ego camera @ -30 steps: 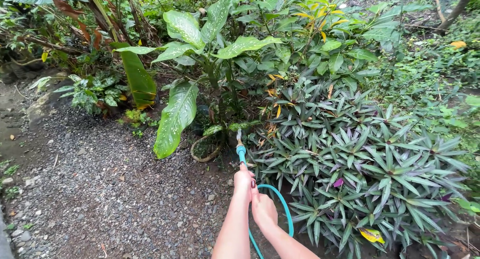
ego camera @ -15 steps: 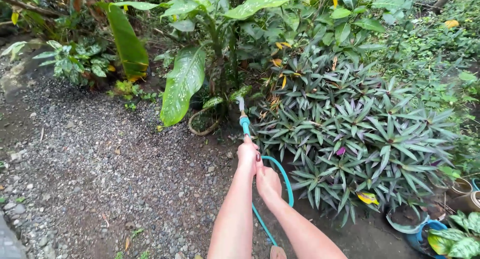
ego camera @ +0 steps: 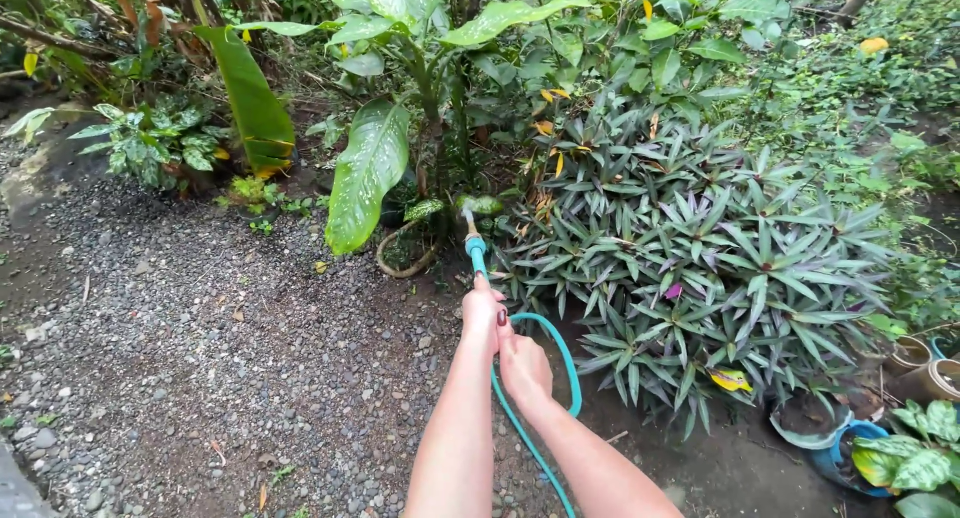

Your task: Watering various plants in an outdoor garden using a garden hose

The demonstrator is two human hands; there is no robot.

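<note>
so you've got both hands on the teal hose (ego camera: 560, 363), one stacked right behind the other. your left hand (ego camera: 484, 318) sits forward, fingers (ego camera: 497, 313) curled shut around the hose just below the nozzle end (ego camera: 472, 240). your right hand (ego camera: 524, 370) is right behind it, touching it, fingers wrapped closed on the same hose. from under your right hand the hose loops out to the right and then swings back down past your wrist toward the bottom of the view.

the nozzle pokes out ahead of your left fingertips, aimed at the base of the big spotted-leaf plant (ego camera: 368, 173) and the small round pot ring (ego camera: 405, 258) sitting just left of the tip. i can't really make out a stream of water, it's too small to tell.

how far along: hard to call. the gravel (ego camera: 200, 348) left of your fingers looks dark and maybe damp, but that could just be shade. the purple-green spiky clump (ego camera: 700, 258) to the right of your hands shows no obvious wetness, and neither do the pots (ego camera: 860, 458) further right near the edge. my guess is you're working the middle patch with the right side left to do.
</note>
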